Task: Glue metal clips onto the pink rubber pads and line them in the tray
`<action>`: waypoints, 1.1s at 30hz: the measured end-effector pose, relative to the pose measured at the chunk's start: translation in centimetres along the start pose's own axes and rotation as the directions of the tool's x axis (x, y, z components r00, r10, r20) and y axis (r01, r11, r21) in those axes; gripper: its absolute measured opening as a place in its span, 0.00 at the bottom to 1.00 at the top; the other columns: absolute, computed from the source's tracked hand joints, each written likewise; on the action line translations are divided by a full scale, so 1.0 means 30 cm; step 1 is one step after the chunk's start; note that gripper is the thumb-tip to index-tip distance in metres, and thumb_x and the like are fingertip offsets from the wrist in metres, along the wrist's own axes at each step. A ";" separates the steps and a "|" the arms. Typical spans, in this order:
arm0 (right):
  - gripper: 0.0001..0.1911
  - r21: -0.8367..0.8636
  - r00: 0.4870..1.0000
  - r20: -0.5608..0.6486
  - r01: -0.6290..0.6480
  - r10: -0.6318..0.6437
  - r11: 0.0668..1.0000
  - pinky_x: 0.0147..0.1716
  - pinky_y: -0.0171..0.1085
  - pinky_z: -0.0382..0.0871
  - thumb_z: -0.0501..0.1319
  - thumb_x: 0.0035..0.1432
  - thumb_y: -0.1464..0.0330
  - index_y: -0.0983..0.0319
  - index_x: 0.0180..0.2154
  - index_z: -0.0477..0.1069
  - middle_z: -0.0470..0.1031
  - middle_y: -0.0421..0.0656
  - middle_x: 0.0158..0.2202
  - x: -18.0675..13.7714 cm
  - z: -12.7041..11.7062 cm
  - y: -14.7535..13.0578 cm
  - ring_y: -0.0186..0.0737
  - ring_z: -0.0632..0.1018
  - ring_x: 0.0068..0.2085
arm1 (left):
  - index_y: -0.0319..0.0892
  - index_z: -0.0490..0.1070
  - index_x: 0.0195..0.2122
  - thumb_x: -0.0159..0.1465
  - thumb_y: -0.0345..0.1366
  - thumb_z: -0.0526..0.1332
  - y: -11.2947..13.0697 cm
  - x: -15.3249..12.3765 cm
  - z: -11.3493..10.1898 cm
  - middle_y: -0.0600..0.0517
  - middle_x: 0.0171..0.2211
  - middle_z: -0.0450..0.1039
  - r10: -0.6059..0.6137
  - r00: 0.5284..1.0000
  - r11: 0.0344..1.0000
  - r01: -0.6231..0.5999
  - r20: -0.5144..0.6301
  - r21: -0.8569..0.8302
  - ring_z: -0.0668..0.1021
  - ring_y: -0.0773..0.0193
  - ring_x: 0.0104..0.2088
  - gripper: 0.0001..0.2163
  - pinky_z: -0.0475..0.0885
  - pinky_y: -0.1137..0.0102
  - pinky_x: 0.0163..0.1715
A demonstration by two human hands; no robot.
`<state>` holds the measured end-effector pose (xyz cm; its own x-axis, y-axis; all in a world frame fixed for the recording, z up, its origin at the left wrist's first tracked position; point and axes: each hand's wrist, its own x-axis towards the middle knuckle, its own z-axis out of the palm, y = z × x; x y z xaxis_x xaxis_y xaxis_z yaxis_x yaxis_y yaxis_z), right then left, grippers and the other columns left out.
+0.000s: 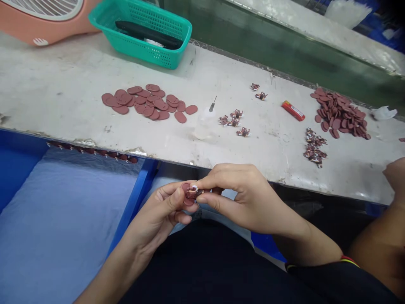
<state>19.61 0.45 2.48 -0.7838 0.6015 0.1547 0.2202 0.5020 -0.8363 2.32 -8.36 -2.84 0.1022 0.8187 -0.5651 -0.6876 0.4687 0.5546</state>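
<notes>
My left hand and my right hand meet just below the table's front edge. Both pinch one small maroon oval piece with a tiny white and brown figure on it. On the white table a spread of maroon oval pieces lies at centre left. Another heap of ovals sits at the far right. Small brown figures are scattered in the middle, and a cluster of them lies by the right heap.
A teal basket holding a dark object stands at the back. A pink fan base is at top left, a red lighter right of centre. A blue bin with plastic lining sits at lower left. Another person's arm shows at right.
</notes>
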 end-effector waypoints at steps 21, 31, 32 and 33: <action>0.07 0.053 0.995 0.083 -0.056 0.052 0.997 0.33 0.30 0.71 0.65 0.59 0.76 0.65 0.40 0.79 0.80 0.41 0.33 0.017 -0.014 0.008 0.31 0.77 0.31 | 0.42 0.83 0.30 0.47 0.43 0.77 0.007 0.001 -0.007 0.55 0.25 0.80 -0.063 0.998 0.997 0.064 0.012 -0.043 0.80 0.71 0.24 0.13 0.76 0.83 0.19; 0.06 -0.025 0.992 0.113 0.053 -0.050 0.998 0.34 0.31 0.71 0.66 0.60 0.76 0.67 0.40 0.79 0.79 0.43 0.32 0.030 -0.021 -0.009 0.32 0.77 0.32 | 0.43 0.83 0.29 0.45 0.42 0.78 0.007 0.001 -0.007 0.55 0.24 0.80 -0.058 0.998 0.997 0.059 0.017 -0.058 0.80 0.71 0.23 0.13 0.76 0.82 0.19; 0.06 -0.027 0.992 0.113 0.055 -0.051 0.998 0.34 0.31 0.71 0.65 0.60 0.76 0.67 0.40 0.79 0.79 0.43 0.32 0.030 -0.021 -0.009 0.33 0.77 0.32 | 0.43 0.82 0.29 0.45 0.42 0.78 0.007 0.000 -0.005 0.55 0.24 0.80 -0.058 0.998 0.996 0.058 0.014 -0.063 0.80 0.71 0.23 0.13 0.76 0.82 0.18; 0.06 -0.027 0.992 0.111 0.054 -0.051 0.998 0.35 0.31 0.71 0.65 0.60 0.76 0.67 0.41 0.79 0.79 0.43 0.32 0.029 -0.021 -0.008 0.33 0.77 0.33 | 0.43 0.82 0.29 0.45 0.42 0.78 0.007 0.000 -0.004 0.56 0.24 0.80 -0.058 0.998 0.996 0.059 0.011 -0.068 0.80 0.71 0.23 0.13 0.76 0.82 0.18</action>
<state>19.24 1.25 3.16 -0.8537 0.5022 0.1377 0.1928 0.5505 -0.8123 2.11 -8.31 -2.79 0.1499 0.7935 -0.5898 -0.7277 0.4924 0.4776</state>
